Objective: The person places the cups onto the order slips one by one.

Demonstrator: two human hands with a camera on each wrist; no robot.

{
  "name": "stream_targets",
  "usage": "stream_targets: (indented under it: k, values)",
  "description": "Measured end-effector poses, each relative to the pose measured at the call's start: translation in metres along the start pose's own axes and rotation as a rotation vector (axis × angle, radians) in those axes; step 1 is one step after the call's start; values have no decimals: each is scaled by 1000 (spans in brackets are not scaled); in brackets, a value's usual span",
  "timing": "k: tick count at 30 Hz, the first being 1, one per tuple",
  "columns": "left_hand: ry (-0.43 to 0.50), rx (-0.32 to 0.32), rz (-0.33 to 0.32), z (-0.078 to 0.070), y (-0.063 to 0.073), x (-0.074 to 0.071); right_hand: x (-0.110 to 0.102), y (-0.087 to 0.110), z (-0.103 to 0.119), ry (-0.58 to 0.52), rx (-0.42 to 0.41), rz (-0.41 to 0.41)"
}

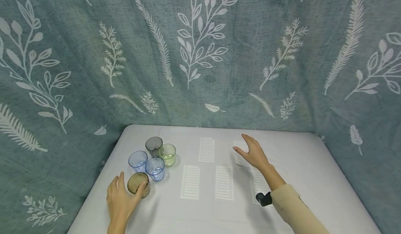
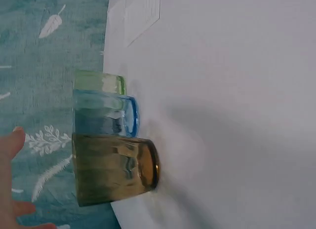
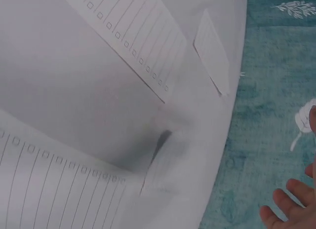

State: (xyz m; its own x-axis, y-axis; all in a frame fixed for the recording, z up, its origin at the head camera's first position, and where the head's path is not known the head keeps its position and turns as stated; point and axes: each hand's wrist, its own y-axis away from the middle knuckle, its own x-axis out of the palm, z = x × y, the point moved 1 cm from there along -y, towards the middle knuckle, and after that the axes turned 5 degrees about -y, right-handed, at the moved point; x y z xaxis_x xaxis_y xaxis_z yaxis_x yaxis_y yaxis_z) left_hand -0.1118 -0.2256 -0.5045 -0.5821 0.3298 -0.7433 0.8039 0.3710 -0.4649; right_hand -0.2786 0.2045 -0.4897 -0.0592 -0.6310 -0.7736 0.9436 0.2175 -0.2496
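Observation:
My left hand [image 1: 120, 199] is beside an amber glass [image 1: 139, 185], fingers and thumb spread; in the left wrist view the fingertips [image 2: 19, 136] show apart from that glass. Just beyond stand two blue glasses, one on the right [image 1: 155, 169] and one on the left [image 1: 138, 160]. Farther back are a green glass [image 1: 169, 157] and a grey glass [image 1: 154, 145]. All of these glasses are upright with rims up. Over a lined paper slip [image 1: 242, 161] at the back right hangs my right hand [image 1: 255, 154], holding nothing, its fingers extended.
More lined slips lie flat mid-table: one at the back [image 1: 207, 150], a front left one [image 1: 190, 182] and a front middle one [image 1: 224, 183]. Another slip [image 1: 257, 183] is partly under the right forearm in view. A leaf-patterned curtain [image 1: 200, 98] hangs behind the white table [image 1: 313, 182].

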Motion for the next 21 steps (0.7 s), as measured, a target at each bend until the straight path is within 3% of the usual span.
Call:
stream_targets:
  k: [6, 13, 21]
  values:
    - [65, -99, 58, 11, 10, 6, 26, -12, 3, -3, -27, 16]
    - [184, -261, 167, 18, 20, 14, 56, -19, 4, -64, -11, 53]
    - [306, -298, 198, 22, 24, 26, 88, -30, 7, -107, 29, 87]
